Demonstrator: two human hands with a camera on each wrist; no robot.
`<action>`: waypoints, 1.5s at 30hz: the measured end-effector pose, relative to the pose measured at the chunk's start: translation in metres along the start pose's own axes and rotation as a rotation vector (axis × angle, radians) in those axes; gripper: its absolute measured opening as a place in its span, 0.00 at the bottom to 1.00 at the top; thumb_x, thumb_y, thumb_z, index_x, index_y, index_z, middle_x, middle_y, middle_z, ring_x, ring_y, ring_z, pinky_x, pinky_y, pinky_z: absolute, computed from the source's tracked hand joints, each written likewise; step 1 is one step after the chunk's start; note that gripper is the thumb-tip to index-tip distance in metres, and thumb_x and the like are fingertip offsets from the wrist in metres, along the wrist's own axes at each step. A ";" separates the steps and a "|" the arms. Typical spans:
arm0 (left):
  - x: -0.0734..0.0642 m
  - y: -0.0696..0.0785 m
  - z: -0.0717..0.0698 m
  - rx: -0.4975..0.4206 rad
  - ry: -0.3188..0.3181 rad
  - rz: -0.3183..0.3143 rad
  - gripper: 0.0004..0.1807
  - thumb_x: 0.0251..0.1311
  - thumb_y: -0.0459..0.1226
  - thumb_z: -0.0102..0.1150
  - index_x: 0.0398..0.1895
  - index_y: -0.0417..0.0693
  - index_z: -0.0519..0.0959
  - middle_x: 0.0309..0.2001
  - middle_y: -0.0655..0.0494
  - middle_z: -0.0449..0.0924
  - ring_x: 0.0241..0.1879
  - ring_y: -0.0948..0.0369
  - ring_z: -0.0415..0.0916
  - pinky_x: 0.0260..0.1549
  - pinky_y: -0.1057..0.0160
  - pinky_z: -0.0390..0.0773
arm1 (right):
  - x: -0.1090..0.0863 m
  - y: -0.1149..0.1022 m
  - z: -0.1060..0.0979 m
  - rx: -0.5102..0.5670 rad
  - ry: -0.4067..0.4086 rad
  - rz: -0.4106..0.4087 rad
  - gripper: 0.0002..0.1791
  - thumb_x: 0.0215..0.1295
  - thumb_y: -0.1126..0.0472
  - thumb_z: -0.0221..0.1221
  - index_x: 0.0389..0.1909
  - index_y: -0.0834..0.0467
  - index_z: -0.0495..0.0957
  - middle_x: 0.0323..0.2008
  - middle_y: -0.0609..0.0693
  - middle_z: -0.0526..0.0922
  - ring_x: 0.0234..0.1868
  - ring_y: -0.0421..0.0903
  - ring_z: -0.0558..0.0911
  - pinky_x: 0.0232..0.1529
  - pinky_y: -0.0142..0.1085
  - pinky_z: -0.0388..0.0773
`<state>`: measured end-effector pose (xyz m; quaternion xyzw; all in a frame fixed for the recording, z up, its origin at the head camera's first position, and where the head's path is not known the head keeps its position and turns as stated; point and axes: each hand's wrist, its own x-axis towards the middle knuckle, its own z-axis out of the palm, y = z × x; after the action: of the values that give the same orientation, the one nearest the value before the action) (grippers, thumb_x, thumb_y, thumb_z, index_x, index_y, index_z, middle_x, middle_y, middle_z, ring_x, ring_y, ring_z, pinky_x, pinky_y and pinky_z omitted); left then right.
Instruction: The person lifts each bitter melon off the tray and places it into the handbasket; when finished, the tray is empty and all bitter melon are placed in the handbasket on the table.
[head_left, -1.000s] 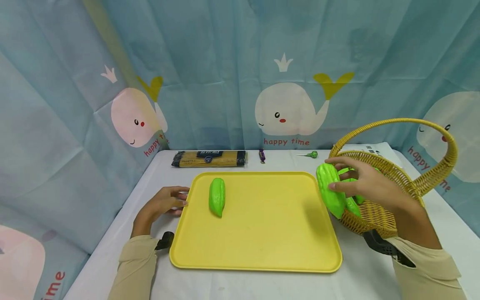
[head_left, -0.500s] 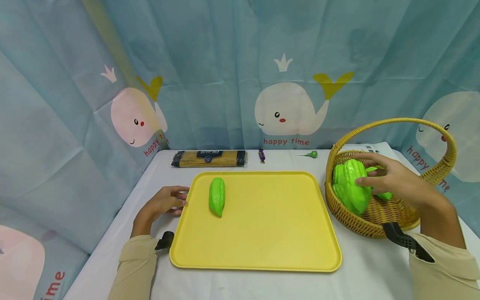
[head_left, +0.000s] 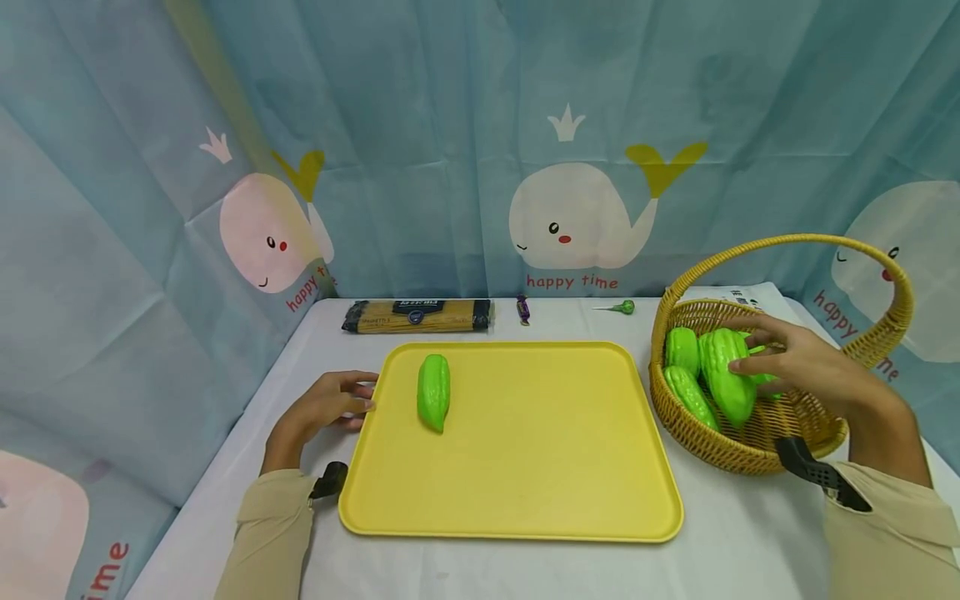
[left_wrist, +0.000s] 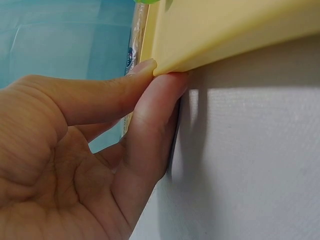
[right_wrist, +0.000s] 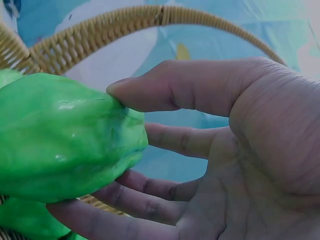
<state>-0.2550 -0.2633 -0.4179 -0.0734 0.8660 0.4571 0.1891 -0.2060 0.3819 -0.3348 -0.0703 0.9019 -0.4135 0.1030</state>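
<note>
My left hand (head_left: pixel 330 404) pinches the left rim of the yellow tray (head_left: pixel 525 467), thumb on the edge and a finger under it in the left wrist view. A green bitter melon (head_left: pixel 433 392) lies on the tray's left part. At the right, my right hand (head_left: pixel 806 367) holds another ridged green bitter melon (right_wrist: pixel 55 135) by one end, between thumb and fingers, inside the wicker basket (head_left: pixel 693 437). Beside it in the basket lie more melons (head_left: pixel 688 396), some partly hidden behind my hand.
Behind the tray lie a pack of spaghetti (head_left: pixel 420 317), a purple-wrapped sweet (head_left: pixel 523 311) and a small green-handled pointed tool (head_left: pixel 624 307). The basket's tall handle (head_left: pixel 795 239) arches above my right hand. A whale-printed curtain (head_left: pixel 420 125) hangs at the back.
My right hand has carried its melon rightward from above the tray's right edge and lowered it into the basket. The left hand and the tray have stayed in place.
</note>
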 end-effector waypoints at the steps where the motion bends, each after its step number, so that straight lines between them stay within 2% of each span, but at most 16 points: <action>1: 0.000 0.000 0.000 0.001 -0.002 0.002 0.36 0.70 0.35 0.68 0.79 0.43 0.68 0.62 0.39 0.77 0.36 0.60 0.81 0.36 0.64 0.86 | 0.000 0.002 0.000 0.000 -0.002 0.005 0.42 0.77 0.54 0.62 0.82 0.61 0.53 0.73 0.76 0.55 0.68 0.73 0.65 0.46 0.47 0.87; 9: 0.000 -0.001 -0.001 0.001 -0.012 0.016 0.36 0.70 0.35 0.67 0.79 0.43 0.67 0.63 0.39 0.76 0.35 0.59 0.80 0.36 0.64 0.86 | 0.005 0.017 0.000 0.009 -0.047 0.056 0.42 0.75 0.55 0.63 0.81 0.65 0.53 0.73 0.78 0.55 0.69 0.76 0.63 0.49 0.56 0.85; 15: 0.001 0.000 -0.001 0.012 -0.001 -0.003 0.36 0.69 0.35 0.68 0.79 0.43 0.68 0.62 0.40 0.77 0.37 0.59 0.80 0.37 0.63 0.86 | 0.009 0.021 0.003 0.015 -0.060 0.077 0.43 0.73 0.56 0.66 0.80 0.66 0.55 0.71 0.79 0.57 0.65 0.73 0.71 0.46 0.52 0.87; 21: 0.001 0.000 -0.001 0.013 -0.001 -0.001 0.36 0.70 0.35 0.68 0.79 0.43 0.68 0.62 0.40 0.77 0.36 0.59 0.81 0.37 0.63 0.86 | 0.011 0.022 0.003 0.026 -0.072 0.102 0.43 0.72 0.59 0.66 0.79 0.69 0.56 0.69 0.81 0.58 0.57 0.62 0.81 0.45 0.49 0.89; 24: 0.001 0.000 -0.002 0.007 -0.004 0.004 0.35 0.70 0.35 0.67 0.79 0.43 0.68 0.62 0.40 0.77 0.35 0.59 0.80 0.36 0.63 0.86 | 0.013 0.024 0.002 0.008 -0.073 0.108 0.43 0.72 0.58 0.67 0.79 0.69 0.57 0.69 0.81 0.59 0.55 0.60 0.82 0.45 0.49 0.89; 31: -0.001 -0.002 -0.001 -0.001 -0.014 0.024 0.35 0.71 0.34 0.66 0.79 0.42 0.68 0.63 0.39 0.76 0.35 0.59 0.80 0.36 0.63 0.86 | 0.013 0.026 0.001 0.005 -0.073 0.137 0.42 0.75 0.54 0.65 0.77 0.71 0.57 0.69 0.82 0.60 0.57 0.64 0.82 0.48 0.54 0.88; 36: 0.000 -0.003 0.000 -0.015 -0.018 0.020 0.35 0.71 0.34 0.66 0.79 0.42 0.67 0.63 0.39 0.76 0.35 0.59 0.80 0.36 0.63 0.86 | 0.011 0.025 -0.001 -0.002 -0.027 0.145 0.42 0.76 0.53 0.63 0.78 0.71 0.56 0.68 0.80 0.65 0.56 0.61 0.83 0.49 0.55 0.88; 40: 0.000 -0.003 -0.001 -0.021 -0.023 0.003 0.35 0.72 0.35 0.66 0.80 0.42 0.66 0.62 0.39 0.76 0.36 0.59 0.80 0.37 0.63 0.86 | 0.006 0.021 -0.004 -0.005 0.039 0.106 0.41 0.78 0.53 0.62 0.79 0.71 0.56 0.66 0.77 0.68 0.52 0.54 0.86 0.48 0.52 0.89; 45: 0.000 -0.004 -0.001 -0.029 -0.030 0.023 0.36 0.71 0.34 0.66 0.80 0.41 0.66 0.63 0.38 0.75 0.38 0.59 0.81 0.38 0.63 0.87 | 0.000 0.010 -0.005 0.013 0.119 0.038 0.37 0.80 0.53 0.60 0.77 0.69 0.59 0.68 0.72 0.69 0.44 0.33 0.85 0.46 0.44 0.89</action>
<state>-0.2544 -0.2666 -0.4207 -0.0591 0.8570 0.4730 0.1956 -0.2074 0.3918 -0.3393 -0.0278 0.9049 -0.4208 0.0577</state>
